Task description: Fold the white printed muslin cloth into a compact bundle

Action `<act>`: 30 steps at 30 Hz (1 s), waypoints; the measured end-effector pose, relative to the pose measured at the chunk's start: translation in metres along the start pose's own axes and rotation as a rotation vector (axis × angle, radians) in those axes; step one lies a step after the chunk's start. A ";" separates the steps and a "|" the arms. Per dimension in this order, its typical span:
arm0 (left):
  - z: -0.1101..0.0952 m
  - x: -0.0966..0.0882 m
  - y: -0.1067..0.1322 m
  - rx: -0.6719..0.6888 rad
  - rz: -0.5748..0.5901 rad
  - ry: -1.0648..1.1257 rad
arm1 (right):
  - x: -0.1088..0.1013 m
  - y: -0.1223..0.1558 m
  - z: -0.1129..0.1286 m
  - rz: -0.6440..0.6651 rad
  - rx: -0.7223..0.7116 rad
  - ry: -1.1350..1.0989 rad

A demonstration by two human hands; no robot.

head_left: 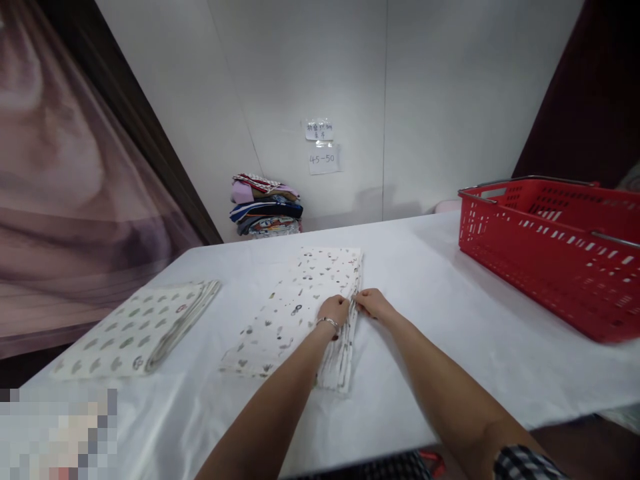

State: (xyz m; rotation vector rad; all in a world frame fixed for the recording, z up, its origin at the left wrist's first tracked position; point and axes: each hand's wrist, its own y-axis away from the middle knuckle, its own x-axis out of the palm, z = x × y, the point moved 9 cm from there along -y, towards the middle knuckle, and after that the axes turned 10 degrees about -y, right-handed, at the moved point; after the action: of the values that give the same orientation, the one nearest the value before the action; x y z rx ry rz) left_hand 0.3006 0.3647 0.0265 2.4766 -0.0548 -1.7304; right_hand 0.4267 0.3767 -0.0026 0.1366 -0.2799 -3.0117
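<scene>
A white cloth with small scattered prints [287, 317] lies folded in layers on the white-covered table. Its layered edge runs along the right side. My left hand [334, 311], with a bracelet at the wrist, is closed at that edge, fingers curled onto the cloth. Just to the right, my right hand [373, 304] pinches the same layered edge from the outer side. Both hands are close together near the middle of the edge. The fingertips are partly hidden among the layers.
Another folded cloth with a leaf-like print [127, 327] lies at the table's left. A red plastic basket [540, 260] with metal handles stands at the right. Behind the table rises a stack of folded fabrics [266, 208]. Paper signs [324, 159] hang on the wall; a curtain [75, 167] hangs at the left.
</scene>
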 end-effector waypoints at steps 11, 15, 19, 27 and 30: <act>-0.003 -0.002 0.006 0.025 -0.041 -0.031 | -0.007 -0.002 -0.009 -0.014 0.069 -0.011; -0.012 -0.005 0.003 0.033 -0.042 -0.106 | -0.005 -0.002 -0.008 -0.018 0.062 -0.017; -0.025 -0.009 -0.012 0.035 -0.045 -0.227 | -0.005 -0.002 -0.007 -0.026 0.060 -0.019; -0.038 -0.009 -0.039 0.028 -0.019 -0.291 | -0.005 -0.007 -0.010 -0.032 0.070 -0.015; -0.038 -0.008 -0.046 0.018 -0.018 -0.301 | -0.004 -0.008 -0.011 -0.029 0.067 -0.015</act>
State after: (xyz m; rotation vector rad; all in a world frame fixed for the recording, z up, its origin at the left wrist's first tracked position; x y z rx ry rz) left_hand 0.3314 0.4142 0.0411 2.2126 -0.0756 -2.1032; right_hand 0.4309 0.3828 -0.0143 0.1245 -0.3845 -3.0348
